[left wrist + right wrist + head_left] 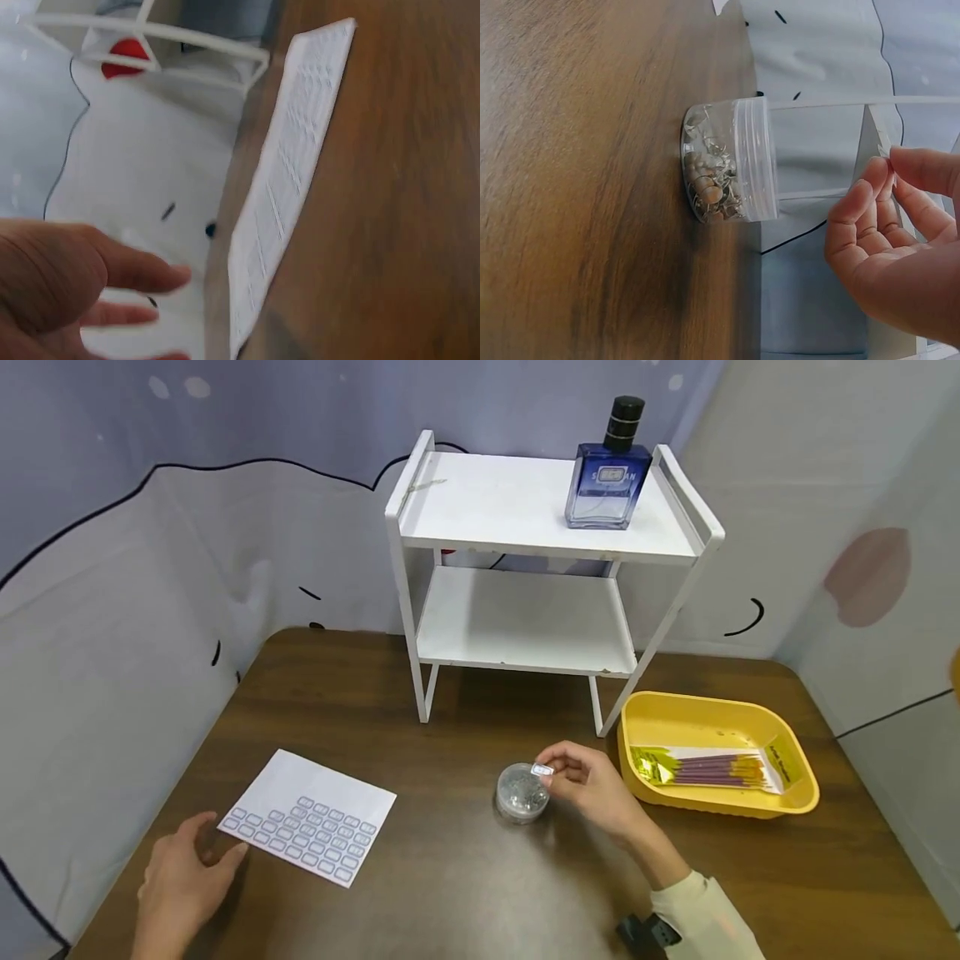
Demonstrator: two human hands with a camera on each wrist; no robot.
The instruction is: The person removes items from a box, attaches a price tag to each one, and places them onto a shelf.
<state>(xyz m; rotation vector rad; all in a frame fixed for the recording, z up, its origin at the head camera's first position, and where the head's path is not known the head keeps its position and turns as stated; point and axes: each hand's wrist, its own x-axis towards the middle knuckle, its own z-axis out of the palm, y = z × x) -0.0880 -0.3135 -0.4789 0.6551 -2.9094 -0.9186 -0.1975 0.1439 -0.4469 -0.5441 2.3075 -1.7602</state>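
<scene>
Between thumb and index finger, my right hand (596,789) pinches a small blue-bordered label sticker (542,770). Just left of it stands a clear lidded jar (522,793); the right wrist view shows metal thumbtacks (711,180) inside. My left hand (183,881) is beside the near left corner of a white sticker sheet (330,785), fingers loosely bent and holding nothing. Rows of blue-bordered labels cover the sheet's near part, while its far part is bare. In the left wrist view the sheet (289,172) lies past the fingertips.
A white two-tier shelf (525,618) stands at the back, with a blue perfume bottle (609,485) on top bearing a similar label. To the right, a yellow tray (697,714) holds a packet of purple-and-gold sticks (720,770). Curtains hang around the brown table (435,877).
</scene>
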